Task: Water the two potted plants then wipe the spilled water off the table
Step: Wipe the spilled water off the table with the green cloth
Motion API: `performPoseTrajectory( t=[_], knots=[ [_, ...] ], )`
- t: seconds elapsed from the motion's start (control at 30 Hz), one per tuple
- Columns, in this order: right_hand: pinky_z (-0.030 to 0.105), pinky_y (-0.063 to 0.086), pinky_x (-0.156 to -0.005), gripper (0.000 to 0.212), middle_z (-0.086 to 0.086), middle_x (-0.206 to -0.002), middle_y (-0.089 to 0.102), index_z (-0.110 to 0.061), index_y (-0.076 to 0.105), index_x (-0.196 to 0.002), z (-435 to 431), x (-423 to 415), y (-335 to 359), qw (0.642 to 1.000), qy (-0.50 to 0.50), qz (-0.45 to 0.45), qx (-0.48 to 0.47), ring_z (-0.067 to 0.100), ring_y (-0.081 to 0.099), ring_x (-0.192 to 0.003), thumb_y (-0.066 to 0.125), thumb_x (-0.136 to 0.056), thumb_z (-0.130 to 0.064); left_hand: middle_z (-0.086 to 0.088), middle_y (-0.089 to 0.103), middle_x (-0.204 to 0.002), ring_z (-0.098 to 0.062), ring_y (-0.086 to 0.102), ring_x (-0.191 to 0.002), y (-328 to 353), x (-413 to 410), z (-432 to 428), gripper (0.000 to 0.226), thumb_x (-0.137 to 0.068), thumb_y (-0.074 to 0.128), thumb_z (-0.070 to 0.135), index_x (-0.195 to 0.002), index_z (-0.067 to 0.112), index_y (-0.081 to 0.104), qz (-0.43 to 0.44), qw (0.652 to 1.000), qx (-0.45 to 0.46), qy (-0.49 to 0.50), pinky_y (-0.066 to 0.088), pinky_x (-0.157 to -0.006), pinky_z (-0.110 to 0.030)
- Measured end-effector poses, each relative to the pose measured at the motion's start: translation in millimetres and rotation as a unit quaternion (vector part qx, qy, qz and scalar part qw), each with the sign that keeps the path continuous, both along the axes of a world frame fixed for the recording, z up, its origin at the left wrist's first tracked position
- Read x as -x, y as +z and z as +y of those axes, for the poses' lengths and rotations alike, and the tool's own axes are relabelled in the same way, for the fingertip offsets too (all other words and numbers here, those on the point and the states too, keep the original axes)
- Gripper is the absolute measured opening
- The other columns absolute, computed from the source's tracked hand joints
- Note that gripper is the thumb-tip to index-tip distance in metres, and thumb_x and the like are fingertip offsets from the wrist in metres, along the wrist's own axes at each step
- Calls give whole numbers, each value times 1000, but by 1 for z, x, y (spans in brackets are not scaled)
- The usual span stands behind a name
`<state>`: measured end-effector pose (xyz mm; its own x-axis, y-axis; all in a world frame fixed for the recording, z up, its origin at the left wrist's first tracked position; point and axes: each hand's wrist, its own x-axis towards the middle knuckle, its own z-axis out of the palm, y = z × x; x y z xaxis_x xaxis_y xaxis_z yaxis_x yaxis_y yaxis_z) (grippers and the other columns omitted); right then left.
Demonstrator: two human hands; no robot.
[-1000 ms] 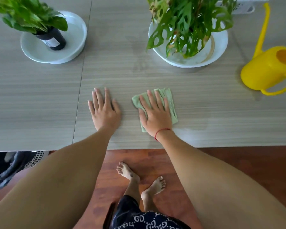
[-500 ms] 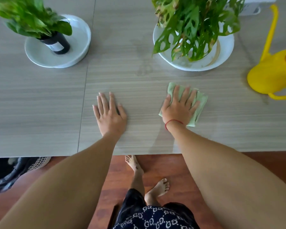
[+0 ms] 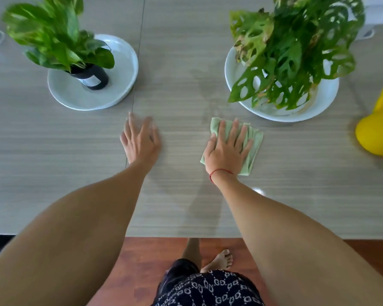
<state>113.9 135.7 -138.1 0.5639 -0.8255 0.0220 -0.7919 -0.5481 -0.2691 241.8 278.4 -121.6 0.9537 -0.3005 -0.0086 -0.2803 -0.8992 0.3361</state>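
My right hand (image 3: 228, 149) lies flat with spread fingers on a folded light green cloth (image 3: 253, 149), pressing it to the grey wood-grain table (image 3: 296, 184), just in front of the right plant. My left hand (image 3: 140, 141) rests flat and blurred on the bare table, holding nothing. A leafy plant in a small black pot (image 3: 93, 77) stands in a white saucer (image 3: 119, 62) at the far left. A plant with holed leaves (image 3: 296, 51) sits in a white dish (image 3: 327, 98) at the far right. A faint wet streak (image 3: 199, 208) darkens the table between my arms.
A yellow watering can (image 3: 376, 133) stands at the right edge, partly cut off. A seam (image 3: 137, 62) runs through the tabletop near my left hand. The table's near edge (image 3: 75, 234) lies below my forearms, with red-brown floor and my bare feet beneath.
My right hand slid the cloth from near the table's front away to the right plant's dish, then slightly back to the left. My left hand has shifted a little and is now blurred.
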Motion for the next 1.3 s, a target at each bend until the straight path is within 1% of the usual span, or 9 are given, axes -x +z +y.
performPoseTrajectory(
  t=[0.07, 0.13, 0.37, 0.5, 0.67, 0.83, 1.03, 1.23, 1.3],
  knots=[
    [51, 0, -115, 52, 7, -157, 22, -28, 31, -144, -8, -23, 2, 1000, -4, -7, -6, 30, 15, -146, 22, -95, -41, -12, 7, -161, -24, 5, -148, -7, -10, 1, 47, -101, 30, 40, -147, 33, 32, 22, 999, -21, -9, 3, -118, -44],
    [53, 1, -117, 49, 7, -157, 19, -29, 27, -145, -15, -48, 3, 1000, 7, 7, -19, 29, 11, -147, 26, -98, -41, -9, 5, -162, -21, 1, -149, -13, -13, 1, 51, -100, 28, 41, -151, 35, 24, 16, 999, -31, -7, -2, -119, -43],
    [54, -1, -117, 50, 8, -158, 14, -28, 26, -145, -14, -114, 3, 997, 74, 4, -8, 30, 7, -147, 34, -97, -39, -8, 9, -162, -19, 2, -149, -18, -13, 0, 53, -99, 31, 39, -151, 34, 24, -5, 1000, -23, -5, 0, -120, -43],
    [55, 10, -118, 49, 7, -155, 25, -27, 34, -143, 7, -104, 1, 987, 162, -12, 16, 30, 18, -145, 32, -95, -40, -7, 7, -162, -19, 1, -149, -15, -12, 1, 52, -101, 28, 38, -152, 34, 22, 5, 1000, -18, -10, -2, -120, -42],
    [45, 8, -118, 50, 1, -154, 30, -29, 40, -140, 23, -41, -1, 967, 253, -24, 21, 24, 22, -145, 24, -94, -42, -6, 0, -162, -16, -5, -149, -10, -10, 3, 52, -102, 19, 40, -154, 34, 13, 33, 999, -21, -23, -5, -120, -41],
    [46, 11, -119, 54, -1, -155, 26, -32, 33, -143, -8, -8, -2, 981, 192, -6, 18, 22, 19, -146, 18, -93, -44, -7, -4, -162, -17, -8, -149, -8, -10, 3, 53, -102, 17, 40, -154, 34, 7, 41, 998, -33, -24, -6, -120, -41],
    [53, 4, -118, 59, 2, -159, 13, -32, 22, -146, -18, -63, 1, 997, 69, 29, 2, 25, 7, -147, 10, -90, -47, -6, -3, -162, -17, -9, -149, -12, -13, 0, 53, -102, 19, 39, -153, 36, 9, 29, 999, -32, -17, -10, -119, -40],
    [53, 3, -119, 51, 4, -159, 14, -29, 26, -146, 5, -124, 4, 986, 163, 22, -6, 27, 7, -147, 27, -96, -41, -7, 2, -162, -18, -5, -149, -15, -13, 0, 52, -101, 24, 37, -153, 35, 17, 5, 1000, -18, -12, -8, -120, -39],
    [52, 3, -120, 51, 2, -159, 13, -30, 25, -146, 16, -120, 5, 976, 216, 23, -7, 25, 6, -148, 23, -96, -42, -6, 3, -162, -17, -4, -149, -15, -14, 0, 52, -101, 25, 35, -152, 35, 20, 12, 1000, -5, -12, -8, -120, -38]
  ],
)
